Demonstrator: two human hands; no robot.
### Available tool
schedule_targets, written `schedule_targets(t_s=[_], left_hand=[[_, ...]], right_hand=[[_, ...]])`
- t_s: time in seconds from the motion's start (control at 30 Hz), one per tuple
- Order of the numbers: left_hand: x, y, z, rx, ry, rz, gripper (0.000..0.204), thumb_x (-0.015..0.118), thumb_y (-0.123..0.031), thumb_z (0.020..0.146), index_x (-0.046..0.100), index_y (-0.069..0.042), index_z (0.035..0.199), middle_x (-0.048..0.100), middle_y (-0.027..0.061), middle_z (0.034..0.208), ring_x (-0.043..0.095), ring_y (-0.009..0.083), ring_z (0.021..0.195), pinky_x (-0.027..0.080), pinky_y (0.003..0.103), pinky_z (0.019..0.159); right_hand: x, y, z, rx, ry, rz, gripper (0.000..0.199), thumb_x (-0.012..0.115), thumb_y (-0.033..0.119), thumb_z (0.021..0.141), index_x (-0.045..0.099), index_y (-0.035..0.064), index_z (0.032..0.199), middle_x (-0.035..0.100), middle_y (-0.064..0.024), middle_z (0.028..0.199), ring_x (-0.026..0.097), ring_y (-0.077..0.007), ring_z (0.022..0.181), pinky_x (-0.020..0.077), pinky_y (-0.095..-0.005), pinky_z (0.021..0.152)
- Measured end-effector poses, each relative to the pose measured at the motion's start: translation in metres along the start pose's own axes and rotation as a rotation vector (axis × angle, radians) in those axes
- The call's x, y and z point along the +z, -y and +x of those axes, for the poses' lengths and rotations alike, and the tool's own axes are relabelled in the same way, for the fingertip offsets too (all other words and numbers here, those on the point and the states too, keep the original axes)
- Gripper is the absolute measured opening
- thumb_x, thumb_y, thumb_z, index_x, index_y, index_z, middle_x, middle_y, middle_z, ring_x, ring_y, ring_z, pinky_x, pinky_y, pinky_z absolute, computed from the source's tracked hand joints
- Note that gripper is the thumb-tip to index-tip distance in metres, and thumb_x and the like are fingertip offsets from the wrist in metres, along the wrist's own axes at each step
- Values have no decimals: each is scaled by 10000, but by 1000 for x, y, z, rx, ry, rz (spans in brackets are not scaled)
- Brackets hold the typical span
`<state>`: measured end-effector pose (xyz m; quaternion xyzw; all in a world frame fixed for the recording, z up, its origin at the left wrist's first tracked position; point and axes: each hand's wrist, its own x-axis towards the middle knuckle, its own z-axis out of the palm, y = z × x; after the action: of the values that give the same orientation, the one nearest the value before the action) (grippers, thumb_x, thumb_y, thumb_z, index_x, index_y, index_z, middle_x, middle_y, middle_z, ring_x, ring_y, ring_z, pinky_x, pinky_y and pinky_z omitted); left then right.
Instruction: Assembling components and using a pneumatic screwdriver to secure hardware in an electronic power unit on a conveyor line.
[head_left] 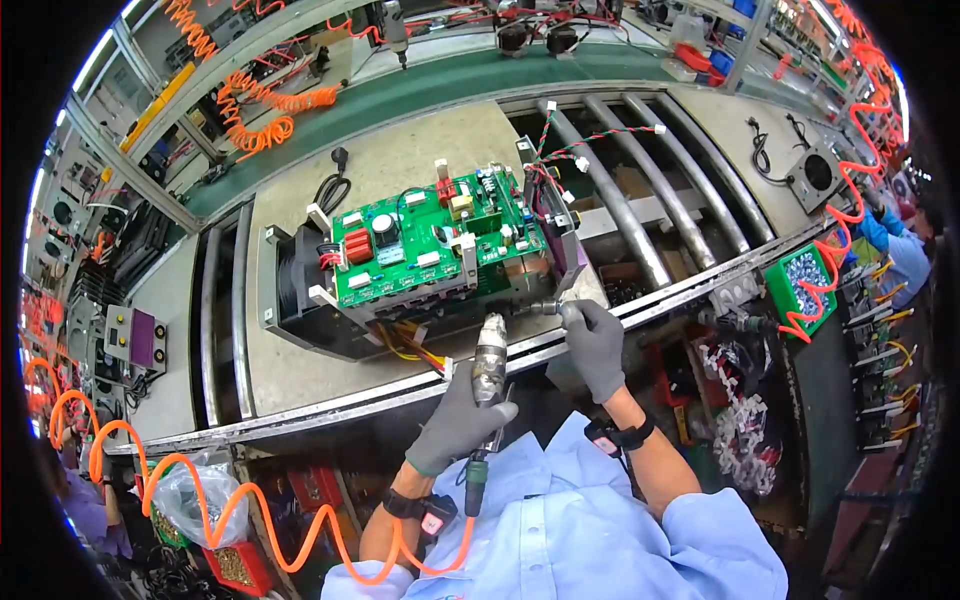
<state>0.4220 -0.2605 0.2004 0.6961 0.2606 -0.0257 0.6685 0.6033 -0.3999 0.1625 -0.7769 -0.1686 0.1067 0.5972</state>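
Observation:
My left hand, in a grey glove, is wrapped round an air-powered driver with a worn metal body. An orange coiled air hose joins its lower end. Closed fingers of my gloved right hand pinch a short dark metal piece just right of the driver's tip; whether the two touch, I cannot tell. Beyond both hands sits a power unit with a green circuit board on top and a black fan housing at its left end. Loose wires with connectors hang from its near side.
The unit rests on a pale board over the conveyor, with metal rollers to the right. A green bin of small metal parts stands at right, a red bin at lower left. Another driver hangs above. Other people sit at both sides.

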Motion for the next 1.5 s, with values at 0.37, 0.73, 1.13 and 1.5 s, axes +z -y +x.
schedule_targets(t_s=[0.37,0.73,1.13,1.5], left_hand=[[2,-11,0,-27,-11,23,700,764,-192,720,427,-2,1303,532,71,1024,521,146,875,471,305,784],[17,1,19,-8,-220,157,568,770,-237,745,474,7,1163,522,94,955,540,175,835,483,347,721],[20,-12,32,-34,-317,27,560,751,-222,764,404,29,1125,553,86,860,575,165,658,499,348,572],[63,-21,94,-66,-610,11,703,732,-297,747,381,184,1120,635,305,996,668,360,956,535,408,813]], right_hand=[[-12,-11,20,-110,156,-71,251,607,208,926,652,-38,898,584,-102,679,512,-144,634,434,-331,605],[-13,-13,31,-90,78,-172,218,633,121,858,670,-22,1018,692,-130,851,643,-184,755,514,-311,739],[1,-38,45,-282,21,-40,487,559,33,793,542,-41,1274,669,-160,1046,666,-204,910,536,-331,817],[10,-44,50,-263,124,-139,572,593,51,772,497,20,1334,680,-182,990,692,-279,870,543,-372,783]])
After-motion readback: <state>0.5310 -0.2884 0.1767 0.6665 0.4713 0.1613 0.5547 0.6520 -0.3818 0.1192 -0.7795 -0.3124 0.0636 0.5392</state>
